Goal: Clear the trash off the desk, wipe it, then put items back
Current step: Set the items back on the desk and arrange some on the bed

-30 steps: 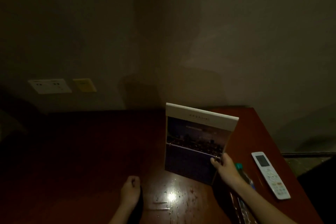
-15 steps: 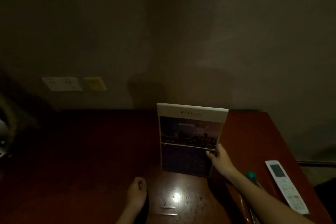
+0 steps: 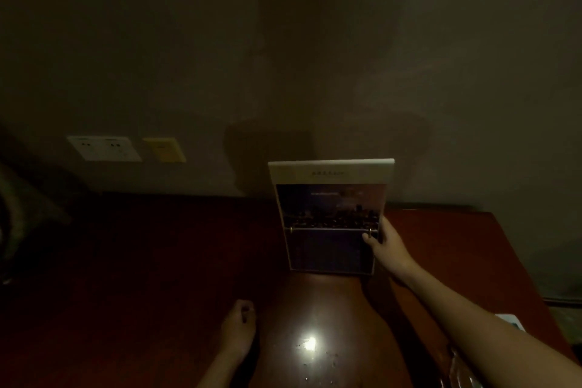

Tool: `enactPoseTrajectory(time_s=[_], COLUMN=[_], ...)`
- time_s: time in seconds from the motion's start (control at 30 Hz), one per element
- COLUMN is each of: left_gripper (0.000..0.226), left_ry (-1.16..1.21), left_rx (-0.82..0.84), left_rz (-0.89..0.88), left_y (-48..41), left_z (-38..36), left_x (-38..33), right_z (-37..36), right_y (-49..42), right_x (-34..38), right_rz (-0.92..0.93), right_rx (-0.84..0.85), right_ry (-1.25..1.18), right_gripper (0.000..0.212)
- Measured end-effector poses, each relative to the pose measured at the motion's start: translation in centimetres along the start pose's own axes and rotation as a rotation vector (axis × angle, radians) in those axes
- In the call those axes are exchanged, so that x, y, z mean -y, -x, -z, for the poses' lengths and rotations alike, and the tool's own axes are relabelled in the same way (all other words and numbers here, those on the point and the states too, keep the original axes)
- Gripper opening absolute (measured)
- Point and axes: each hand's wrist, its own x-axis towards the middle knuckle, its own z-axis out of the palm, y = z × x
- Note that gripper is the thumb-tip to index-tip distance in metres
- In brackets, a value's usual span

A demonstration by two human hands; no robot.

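The right hand [image 3: 382, 242] is closed on the right edge of the calendar [image 3: 330, 217], with the thumb laid across the front near the ring binding and the fingers hidden behind. The left hand [image 3: 237, 324] rests on the desk [image 3: 157, 261] near the front, fingers curled. Whether anything is held under them cannot be told in the dim light.

The calendar is held upright toward the back of the desk, right of centre. Its lower edge is at or just above the surface; contact cannot be confirmed. The putting-back step is judged to be in hand. It would be done well if the base is lowered squarely and the grip released only once the stand has settled — the droplets [image 3: 310, 343] glinting in front suggest a slick surface.

Open room lies to the left. The wall [image 3: 315, 72] behind is near — as are the desk's right edge and a white object [image 3: 510, 321] beside it.
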Motion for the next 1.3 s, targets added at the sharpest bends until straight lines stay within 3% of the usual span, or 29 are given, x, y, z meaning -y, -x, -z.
enactPoseTrajectory(time_s=[0.13, 0.4, 0.57, 0.7, 0.93, 1.1, 1.3], left_gripper=[0.01, 0.017, 0.007, 0.006, 0.005, 0.01, 0.014], left_ry=[0.02, 0.047, -0.005, -0.027, -0.063, -0.057, -0.079], left_rx=[0.008, 0.002, 0.067, 0.065, 0.13, 0.16, 0.151], left_rz=[-0.017, -0.021, -0.05, -0.079, -0.145, -0.159, -0.197], left_y=[-0.5, 0.3, 1.5, 2.1, 3.0, 3.9, 3.7], left_z=[-0.4, -0.4, -0.9, -0.7, -3.1, -5.5, -8.2], left_x=[-0.8, -0.2, -0.5, -0.3, -0.7, -1.7, -2.6], right_z=[0.4, 0.0, 0.5, 0.9, 3.8, 5.8, 5.5], right_y=[-2.3, -0.2, 0.9, 3.5, 13.8, 19.1, 20.1], right_x=[0.6, -1.1, -1.5, -2.9, -6.1, -8.4, -10.8], right_rz=[-0.031, -0.128, -0.163, -0.247, -0.315, -0.576, -0.709], right_rx=[-0.004, 0.002, 0.04, -0.021, -0.179, -0.128, -0.139], right_ry=[-0.014, -0.05, 0.056, 0.197, 0.416, 0.746, 0.595], right_gripper=[0.058, 0.047, 0.045, 0.079, 0.07, 0.098, 0.107])
